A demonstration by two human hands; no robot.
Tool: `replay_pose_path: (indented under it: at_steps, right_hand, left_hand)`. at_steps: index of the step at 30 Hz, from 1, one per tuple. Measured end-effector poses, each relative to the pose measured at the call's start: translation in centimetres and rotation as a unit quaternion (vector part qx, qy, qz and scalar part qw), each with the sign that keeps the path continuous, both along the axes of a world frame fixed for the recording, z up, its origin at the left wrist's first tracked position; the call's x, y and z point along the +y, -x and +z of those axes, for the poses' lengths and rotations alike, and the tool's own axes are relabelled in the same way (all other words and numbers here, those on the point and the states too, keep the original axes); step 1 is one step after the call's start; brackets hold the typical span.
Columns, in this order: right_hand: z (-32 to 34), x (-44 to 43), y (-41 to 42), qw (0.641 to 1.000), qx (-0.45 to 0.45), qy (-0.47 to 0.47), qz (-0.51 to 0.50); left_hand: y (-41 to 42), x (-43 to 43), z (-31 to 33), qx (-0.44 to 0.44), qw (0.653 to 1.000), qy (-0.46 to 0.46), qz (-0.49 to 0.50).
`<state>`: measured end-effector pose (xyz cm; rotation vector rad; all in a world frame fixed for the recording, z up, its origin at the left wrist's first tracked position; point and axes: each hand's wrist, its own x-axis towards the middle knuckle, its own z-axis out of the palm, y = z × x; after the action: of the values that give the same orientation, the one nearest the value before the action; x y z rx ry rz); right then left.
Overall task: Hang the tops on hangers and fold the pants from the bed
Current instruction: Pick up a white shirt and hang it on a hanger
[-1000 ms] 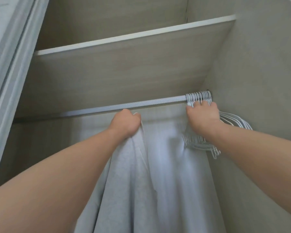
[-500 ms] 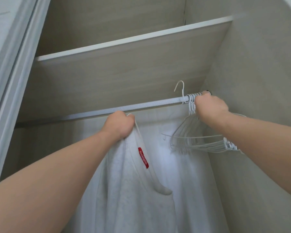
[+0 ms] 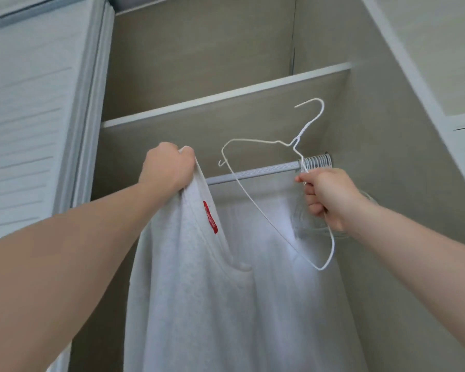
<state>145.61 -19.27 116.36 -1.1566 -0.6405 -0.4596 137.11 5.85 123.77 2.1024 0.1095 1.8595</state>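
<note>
In wardrobe | left grip clutches top, red label unreadable | right grip holds hanger

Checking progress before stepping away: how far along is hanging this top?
Done: one white wire hanger is off the closet rod, in the right hand. In hand: left hand grips the white top by its neckline. Left: thread hanger into top, then hang it.
</note>
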Motion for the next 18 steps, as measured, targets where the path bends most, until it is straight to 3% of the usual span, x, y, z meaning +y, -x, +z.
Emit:
replay_pose_path:
  at_steps: [4,18]
  right_hand:
    - [-0.3,0.0,4.5,0.997,-0.019,-0.054,0.054]
    - [0.7,1.1,17.2,0.970,-0.090,-0.006,0.224]
  left_hand:
    - [5.1,0.2,-0.1,-0.012,1.000,-0.009,0.013]
    - [28.1,-4.6,1.7,-0.042,0.979,-0.028,0.199]
